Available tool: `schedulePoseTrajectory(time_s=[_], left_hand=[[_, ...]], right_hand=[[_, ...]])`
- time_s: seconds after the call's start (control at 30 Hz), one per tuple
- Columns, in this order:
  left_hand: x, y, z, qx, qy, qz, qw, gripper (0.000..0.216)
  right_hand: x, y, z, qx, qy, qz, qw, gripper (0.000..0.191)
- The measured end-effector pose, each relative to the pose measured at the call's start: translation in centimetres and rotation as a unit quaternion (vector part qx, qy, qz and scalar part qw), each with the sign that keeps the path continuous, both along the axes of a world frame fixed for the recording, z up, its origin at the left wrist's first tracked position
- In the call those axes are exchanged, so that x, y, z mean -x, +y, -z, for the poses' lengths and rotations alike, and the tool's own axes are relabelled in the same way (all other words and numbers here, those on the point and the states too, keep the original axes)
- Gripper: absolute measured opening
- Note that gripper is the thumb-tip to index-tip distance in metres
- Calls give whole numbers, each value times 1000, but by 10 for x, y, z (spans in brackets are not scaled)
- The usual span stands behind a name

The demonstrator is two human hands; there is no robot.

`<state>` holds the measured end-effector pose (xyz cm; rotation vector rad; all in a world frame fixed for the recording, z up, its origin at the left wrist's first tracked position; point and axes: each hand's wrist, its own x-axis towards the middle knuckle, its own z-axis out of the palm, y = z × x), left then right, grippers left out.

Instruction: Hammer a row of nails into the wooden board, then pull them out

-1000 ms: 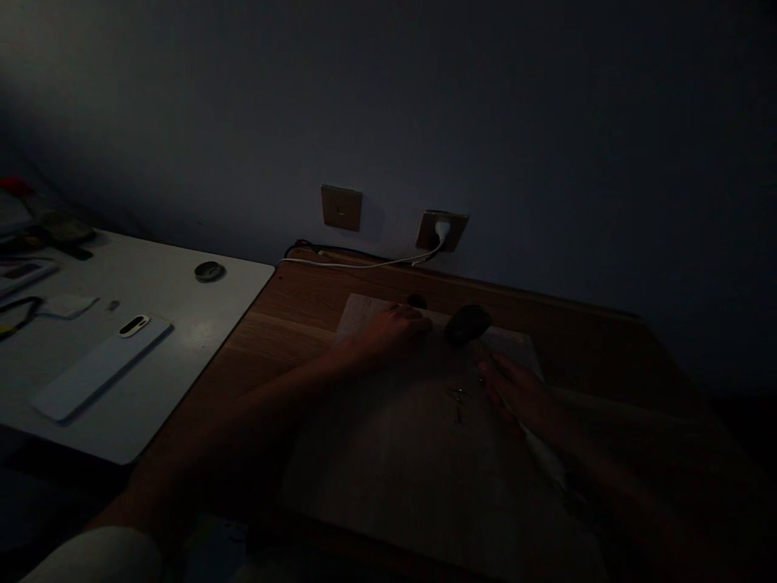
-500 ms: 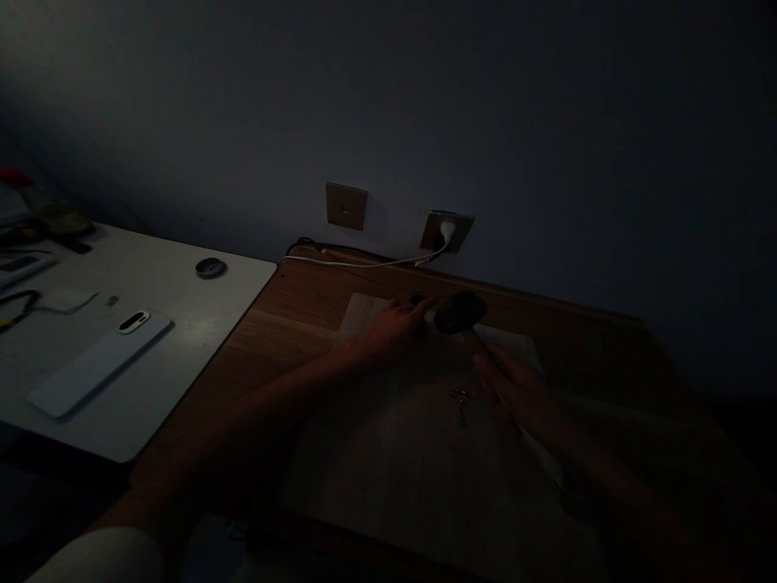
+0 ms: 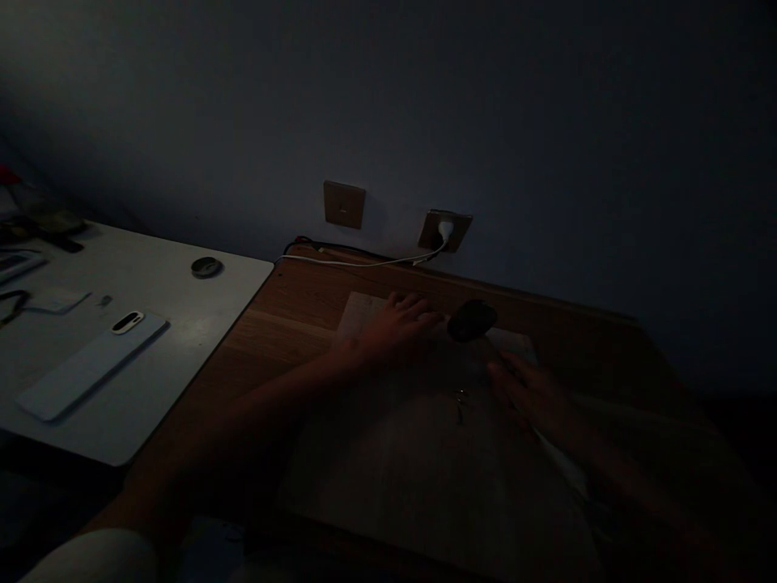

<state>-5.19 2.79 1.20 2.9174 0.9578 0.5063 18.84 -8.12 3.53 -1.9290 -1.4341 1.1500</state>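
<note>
In the dim head view, my right hand [image 3: 528, 393] is closed around the handle of a mallet [image 3: 472, 321] with a dark, rounded head. The mallet's head is raised near the far edge of a wooden board [image 3: 401, 470]. My left hand [image 3: 404, 320] is at the board's far side, just left of the mallet head. Its fingers are bent and drawn together, and whatever they hold is too dark to make out. Several small metal nails or screws [image 3: 461, 398] lie on the board between my hands.
A white table [image 3: 182, 324] adjoins on the left, holding a phone [image 3: 91, 368], a round roll or lid [image 3: 206, 267] and blurred tools. Behind the brown wooden tabletop [image 3: 273, 324], a white cable [image 3: 364, 263] runs to a wall socket [image 3: 445, 231].
The mallet and my right hand have shifted slightly right and down. My left fingers have changed pose; the index finger no longer points out towards the mallet head. The view has turned a little.
</note>
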Motion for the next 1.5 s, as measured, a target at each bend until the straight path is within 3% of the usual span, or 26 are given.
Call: schedulePoseTrajectory(time_s=[0.2, 0.37, 0.53, 0.63, 0.73, 0.9, 1.07, 1.4, 1.5], left_hand=[[-44, -26, -19, -23, 83, 228, 970, 29], [-79, -39, -22, -22, 164, 264, 950, 35], [-79, -34, -17, -61, 140, 281, 947, 32], [-63, -21, -9, -60, 85, 237, 966, 28], [-44, -4, -2, 4, 2, 127, 992, 24], [-30, 14, 9, 115, -79, 2, 990, 20], [-30, 13, 14, 154, -89, 12, 984, 26], [-31, 9, 11, 127, -75, 9, 989, 23], [-31, 8, 10, 146, -84, -16, 986, 36]], right_hand=[[-17, 3, 18, -11, -4, 50, 999, 45], [-19, 4, 21, -22, -9, 52, 998, 50], [-23, 6, 22, -20, 0, 37, 999, 52], [-26, 7, 25, 4, 14, 26, 1000, 48], [-26, 6, 26, 27, 43, 25, 998, 45], [-24, 4, 25, 16, 61, 28, 998, 42], [-21, 3, 23, 8, 62, 33, 997, 42], [-15, 2, 16, 9, 68, 26, 997, 45], [-7, -2, 5, -3, 49, 24, 998, 47]])
